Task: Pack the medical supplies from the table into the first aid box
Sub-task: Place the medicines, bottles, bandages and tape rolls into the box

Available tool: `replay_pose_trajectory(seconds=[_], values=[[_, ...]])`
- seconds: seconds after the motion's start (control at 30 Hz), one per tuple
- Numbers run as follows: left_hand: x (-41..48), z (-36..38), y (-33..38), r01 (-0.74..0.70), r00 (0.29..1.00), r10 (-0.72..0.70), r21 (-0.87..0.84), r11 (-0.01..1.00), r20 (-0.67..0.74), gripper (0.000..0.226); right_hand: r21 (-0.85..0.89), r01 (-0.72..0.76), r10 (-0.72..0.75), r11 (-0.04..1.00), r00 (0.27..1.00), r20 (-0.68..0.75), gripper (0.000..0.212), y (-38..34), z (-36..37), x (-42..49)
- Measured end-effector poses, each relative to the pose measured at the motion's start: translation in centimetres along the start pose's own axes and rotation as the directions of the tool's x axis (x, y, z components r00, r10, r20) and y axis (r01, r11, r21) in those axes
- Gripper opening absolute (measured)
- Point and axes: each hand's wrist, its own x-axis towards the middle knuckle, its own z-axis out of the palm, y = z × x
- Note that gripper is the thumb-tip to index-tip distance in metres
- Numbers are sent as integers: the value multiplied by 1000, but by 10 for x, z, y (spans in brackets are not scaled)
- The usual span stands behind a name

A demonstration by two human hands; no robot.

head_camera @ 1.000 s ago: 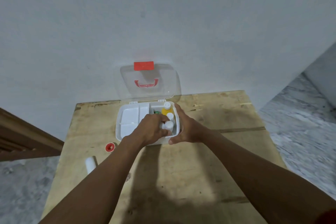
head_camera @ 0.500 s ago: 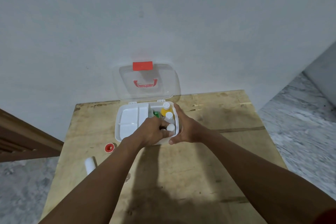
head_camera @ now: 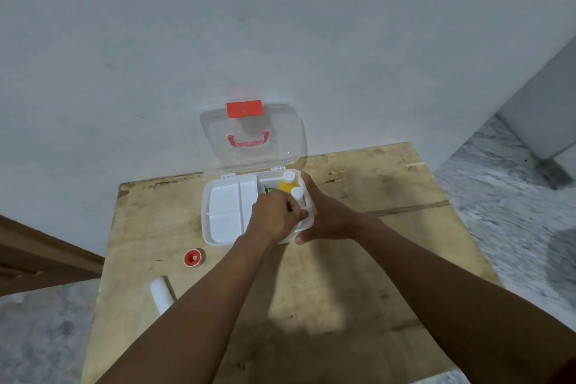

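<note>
- A bare plywood surface, scuffed and stained, stands against a pale wall.
- A white first aid box sits at its far edge, its clear lid standing open against the wall.
- A red-rimmed tape roll lies near the box's front left corner.
- A white roll lies nearer, at the left edge, apart from the tape.

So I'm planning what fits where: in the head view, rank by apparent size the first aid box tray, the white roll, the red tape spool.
1. first aid box tray
2. white roll, though it lies nearer the camera
3. red tape spool
</note>
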Motion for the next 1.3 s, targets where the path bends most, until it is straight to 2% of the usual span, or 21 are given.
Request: replay_pose_trajectory(seconds=[0.23, 0.33, 0.43, 0.57, 0.67, 0.8, 0.93, 1.13, 1.3], values=[[-7, -12, -12, -6, 1000, 7, -14, 1000, 23, 35, 51, -13, 13, 999, 1000, -2, 137, -4, 7, 0], [-11, -20, -13, 1, 998, -4, -56, 998, -60, 28, 99, -38, 40, 994, 999, -21, 137, -3, 10, -2], [-17, -25, -7, 7, 974, -39, -146, 989, -222, 20, 76, 42, -41, 996, 999, -24, 129, -3, 12, -5], [-30, -25, -4, 26, 890, -117, -207, 978, -441, 19, 77, -7, 10, 997, 999, -46, 130, -1, 16, 1], [-49, -20, -3, 9, 790, -181, -284, 959, -586, 18, 89, -26, 31, 996, 998, -53, 146, 17, 21, 5], [-82, -5, -9, 20, 654, -313, -398, 917, -689, 17, 137, -31, 39, 990, 998, -57, 143, 12, 18, 0], [-122, 27, -35, 168, 535, -405, -377, 911, -742, 20, 149, -12, 14, 989, 1000, -10, 139, 11, 17, -2], [-178, 78, -73, 434, 449, -540, -354, 828, -712, 19, 126, -22, 19, 992, 999, 26, 135, 12, 15, -5], [-195, 80, -93, 529, 445, -532, -268, 805, -720, 26, 110, -43, 40, 993, 999, 34, 137, 14, 14, -6]])
